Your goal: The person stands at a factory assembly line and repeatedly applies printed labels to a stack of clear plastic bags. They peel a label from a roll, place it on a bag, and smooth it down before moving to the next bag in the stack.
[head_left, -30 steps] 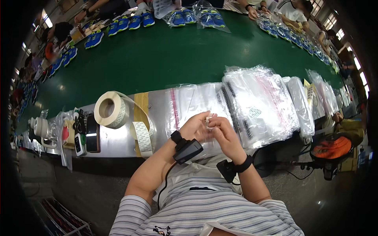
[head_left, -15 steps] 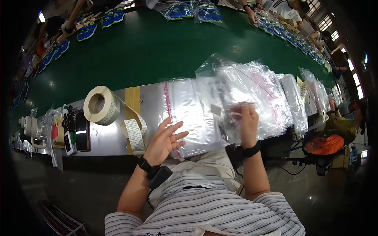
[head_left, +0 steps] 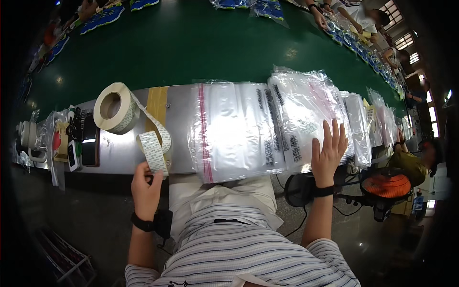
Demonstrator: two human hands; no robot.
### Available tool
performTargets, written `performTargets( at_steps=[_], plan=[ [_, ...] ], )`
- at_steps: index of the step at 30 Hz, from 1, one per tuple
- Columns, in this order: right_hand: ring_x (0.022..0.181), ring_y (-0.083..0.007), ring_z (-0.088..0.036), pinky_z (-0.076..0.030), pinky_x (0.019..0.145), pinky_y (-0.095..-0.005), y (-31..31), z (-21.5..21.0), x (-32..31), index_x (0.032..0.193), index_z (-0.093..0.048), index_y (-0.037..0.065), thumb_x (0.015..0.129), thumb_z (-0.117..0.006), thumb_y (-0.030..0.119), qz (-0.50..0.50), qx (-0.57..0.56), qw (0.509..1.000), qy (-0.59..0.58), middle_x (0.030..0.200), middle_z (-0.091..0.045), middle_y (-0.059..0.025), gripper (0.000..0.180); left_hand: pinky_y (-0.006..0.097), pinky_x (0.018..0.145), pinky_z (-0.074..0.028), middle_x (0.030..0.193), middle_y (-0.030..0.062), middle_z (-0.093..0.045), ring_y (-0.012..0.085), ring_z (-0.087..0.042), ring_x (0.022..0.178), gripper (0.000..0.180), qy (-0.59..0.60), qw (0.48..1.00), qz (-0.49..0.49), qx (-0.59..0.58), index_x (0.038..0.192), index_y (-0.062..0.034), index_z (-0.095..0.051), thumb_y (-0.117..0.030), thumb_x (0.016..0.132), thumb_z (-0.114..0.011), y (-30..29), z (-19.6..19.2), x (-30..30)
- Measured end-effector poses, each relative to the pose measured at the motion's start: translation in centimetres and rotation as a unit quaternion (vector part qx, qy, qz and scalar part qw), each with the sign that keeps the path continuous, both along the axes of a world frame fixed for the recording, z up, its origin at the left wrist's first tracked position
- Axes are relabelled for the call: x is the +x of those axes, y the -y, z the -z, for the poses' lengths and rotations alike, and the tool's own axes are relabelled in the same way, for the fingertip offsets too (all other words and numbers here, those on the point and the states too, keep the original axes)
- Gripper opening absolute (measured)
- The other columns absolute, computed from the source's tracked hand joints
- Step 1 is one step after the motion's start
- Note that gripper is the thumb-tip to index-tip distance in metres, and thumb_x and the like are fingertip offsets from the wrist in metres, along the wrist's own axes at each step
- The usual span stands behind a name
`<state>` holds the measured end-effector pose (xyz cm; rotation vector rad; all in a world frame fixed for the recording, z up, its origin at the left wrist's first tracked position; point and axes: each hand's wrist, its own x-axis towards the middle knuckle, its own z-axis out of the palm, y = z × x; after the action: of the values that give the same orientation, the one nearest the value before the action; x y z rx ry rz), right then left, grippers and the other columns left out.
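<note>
My left hand [head_left: 146,192] closes its thumb and fingers on the loose end of a label strip [head_left: 154,152]. That strip curls out of a big white roll of labels [head_left: 109,106] standing on the metal ledge. My right hand [head_left: 329,155] lies with fingers spread on a stack of clear plastic bags [head_left: 301,103]. Just left of it, another layer of clear bags [head_left: 229,129] lies flat, with a pink-red seal strip along its left side and dark print along its right.
Behind the metal ledge [head_left: 180,110] runs a green belt [head_left: 191,52], with blue shoes [head_left: 267,8] along its far side. A phone [head_left: 90,143] and cables lie left. More bags [head_left: 357,126] and an orange fan [head_left: 385,185] are right. Other people work across and to the right.
My left hand has moved from the bags leftward to the label strip. My right hand has let go of a lifted bag and shifted right, fingers spreading. The bags lie flatter.
</note>
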<state>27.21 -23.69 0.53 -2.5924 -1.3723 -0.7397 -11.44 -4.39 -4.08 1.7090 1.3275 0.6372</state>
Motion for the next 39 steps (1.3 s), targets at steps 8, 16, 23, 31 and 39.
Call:
performTargets(
  at_steps=[8, 16, 23, 31, 39],
  plan=[
    [0.128, -0.0370, -0.037, -0.031, 0.102, -0.0536, -0.8, 1.8, 0.8, 0.129, -0.047, 0.004, 0.093, -0.054, 0.031, 0.071, 0.044, 0.993, -0.081, 0.133, -0.043, -0.0250, 0.045, 0.025, 0.079, -0.049, 0.101, 0.0035, -0.061, 0.0083, -0.059, 0.087, 0.028, 0.292, 0.931, 0.076, -0.208, 0.119, 0.0030, -0.051, -0.003, 0.092, -0.053, -1.7, -2.7, 4.1],
    [0.068, -0.0134, -0.052, -0.044, 0.064, -0.0274, -11.3, 1.6, -16.5, 0.100, -0.056, 0.000, 0.092, -0.056, 0.016, -0.275, 0.041, 0.560, -0.780, 0.079, -0.057, -0.0090, 0.018, 0.025, 0.081, -0.049, 0.106, 0.0059, -0.058, 0.0096, -0.058, 0.092, 0.039, 0.346, 0.907, 0.048, -0.236, 0.127, 0.0030, -0.043, -0.004, 0.091, -0.056, -1.7, -4.4, 7.2],
    [0.069, -0.0332, -0.058, -0.046, 0.061, -0.0372, -13.6, 1.9, -17.2, 0.084, -0.061, 0.004, 0.081, -0.065, 0.012, -0.320, 0.077, 0.709, -0.623, 0.076, -0.058, -0.0128, 0.009, 0.026, 0.062, -0.046, 0.094, 0.0110, -0.060, 0.0148, -0.058, 0.074, 0.021, -0.008, 0.931, 0.085, 0.355, 0.103, 0.0013, -0.056, -0.003, 0.084, -0.064, 0.0, -5.4, 5.3],
    [0.066, -0.0227, -0.058, -0.046, 0.060, -0.0312, -15.4, 2.4, -18.5, 0.084, -0.065, 0.004, 0.079, -0.070, 0.010, -0.362, 0.152, 0.695, -0.602, 0.073, -0.058, -0.0092, 0.009, 0.022, 0.069, -0.048, 0.092, 0.0071, -0.064, 0.0085, -0.059, 0.077, 0.011, 0.126, 0.987, 0.072, 0.075, 0.097, 0.0031, -0.061, -0.003, 0.088, -0.062, -1.3, -2.9, 5.1],
    [0.094, -0.0289, -0.052, -0.042, 0.080, -0.0410, -13.9, 3.6, -14.3, 0.085, -0.059, 0.004, 0.075, -0.072, 0.025, -0.210, 0.114, 0.888, -0.393, 0.091, -0.057, -0.0090, 0.027, 0.029, 0.081, -0.048, 0.098, 0.0142, -0.066, 0.0221, -0.064, 0.089, 0.018, 0.141, 0.946, 0.185, 0.225, 0.101, 0.0037, -0.061, -0.011, 0.093, -0.055, -1.9, -7.0, 6.7]
  ],
)
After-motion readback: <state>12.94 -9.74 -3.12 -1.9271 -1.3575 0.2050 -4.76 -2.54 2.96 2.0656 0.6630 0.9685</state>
